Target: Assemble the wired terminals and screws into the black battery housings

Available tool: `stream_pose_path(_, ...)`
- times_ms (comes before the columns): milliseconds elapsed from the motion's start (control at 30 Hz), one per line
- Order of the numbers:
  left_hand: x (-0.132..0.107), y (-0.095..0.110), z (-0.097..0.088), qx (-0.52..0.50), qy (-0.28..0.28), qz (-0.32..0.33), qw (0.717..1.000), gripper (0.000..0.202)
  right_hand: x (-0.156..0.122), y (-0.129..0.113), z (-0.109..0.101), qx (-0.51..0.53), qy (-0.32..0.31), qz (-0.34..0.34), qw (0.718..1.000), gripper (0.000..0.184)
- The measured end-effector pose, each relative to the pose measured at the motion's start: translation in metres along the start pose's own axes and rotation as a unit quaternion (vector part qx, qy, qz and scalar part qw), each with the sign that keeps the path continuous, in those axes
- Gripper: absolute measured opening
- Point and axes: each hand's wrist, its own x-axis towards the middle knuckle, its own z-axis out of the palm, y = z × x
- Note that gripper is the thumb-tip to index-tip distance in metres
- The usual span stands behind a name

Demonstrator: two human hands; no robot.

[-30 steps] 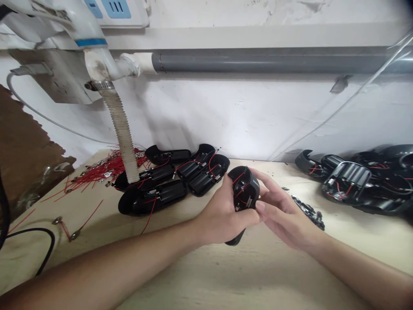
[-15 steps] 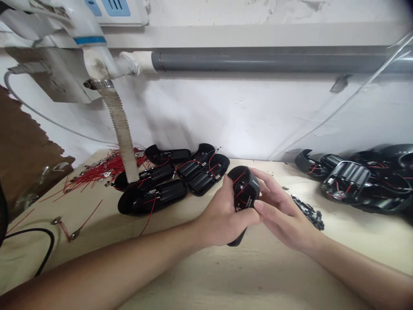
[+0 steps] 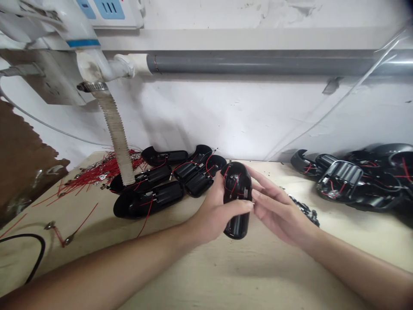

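Observation:
A black plastic housing (image 3: 237,226) with red wires and a battery compartment is held over the table, its open inner side facing me. My left hand (image 3: 214,211) grips it from the left, the thumb lying across its middle. My right hand (image 3: 279,206) is on its right edge, fingertips behind and thumb at the side; part of that contact is hidden. Several similar black housings (image 3: 153,198) lie to the left with wires trailing from them. Behind my right hand is a small pile of black parts (image 3: 305,209).
More black housings (image 3: 342,181) are heaped at the right. A tangle of red wires with small metal discs (image 3: 100,174) spreads at the left, below a ribbed hose (image 3: 114,125). A black cable (image 3: 41,249) curves at the left edge. A grey pipe (image 3: 258,64) runs along the wall.
The housing has turned in my hands, so its inner side and lower battery compartment now face me more squarely. Both hands stay on it. The view has shifted slightly.

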Motion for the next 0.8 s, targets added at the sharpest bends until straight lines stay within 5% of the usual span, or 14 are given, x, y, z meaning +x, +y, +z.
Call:
stream_pose_path(167, 0.0048, -0.0087, 0.001, 0.018, 0.087, -0.018, 0.996, 0.029, 0.0017, 0.0019, -0.0029, 0.059, 0.01, 0.017, 0.998, 0.051)
stream_pose_path(800, 0.0021, -0.0008, 0.0048, 0.091, 0.106, -0.01, 0.99, 0.036, 0.003, 0.0034, -0.0062, 0.026, -0.023, 0.015, 0.999, 0.046)
